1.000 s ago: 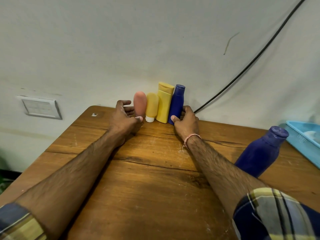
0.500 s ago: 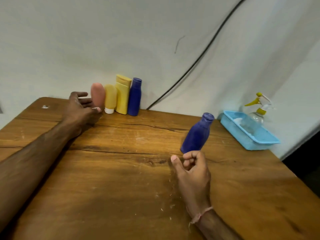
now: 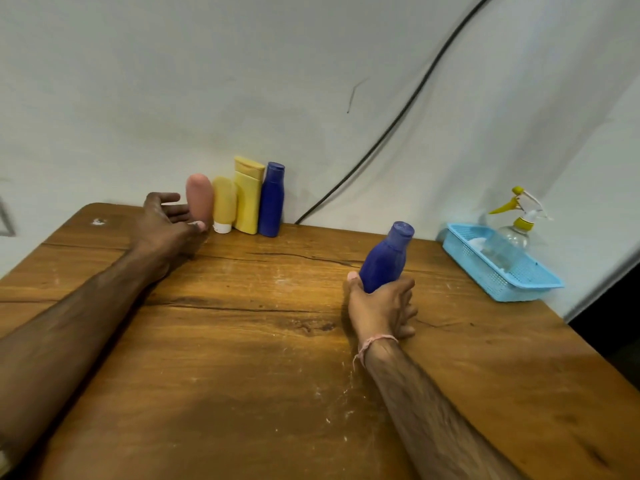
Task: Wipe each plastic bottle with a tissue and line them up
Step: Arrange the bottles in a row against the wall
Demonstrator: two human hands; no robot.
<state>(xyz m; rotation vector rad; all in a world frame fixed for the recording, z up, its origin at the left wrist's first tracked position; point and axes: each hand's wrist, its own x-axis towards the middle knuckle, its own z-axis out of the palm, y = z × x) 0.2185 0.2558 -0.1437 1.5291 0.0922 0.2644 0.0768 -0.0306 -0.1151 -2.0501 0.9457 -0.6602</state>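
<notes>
Right hand [image 3: 381, 304] wraps the base of a tilted dark blue plastic bottle [image 3: 386, 259] mid-counter; its lower end is hidden by fingers. Left hand [image 3: 162, 223] spread, touching the pink rounded plastic tube [image 3: 200, 199] at the wooden counter [image 3: 242, 358] far edge. No labels readable.

Soft, even indoor light, fairly bright, no hard glare. My left arm [image 3: 69, 327] is dark, in shade; my right arm [image 3: 426, 403] is lit warmer. A broad shadow lies on the near table [image 3: 214, 403], with a faint sheen mid-table. Slight motion blur on the blue bottle [image 3: 386, 258] in my right grip and on the sprayer [image 3: 516, 220]. Wide-angle bend: the cable [image 3: 398, 119] and table edges curve. Lower right corner goes dark.
</notes>
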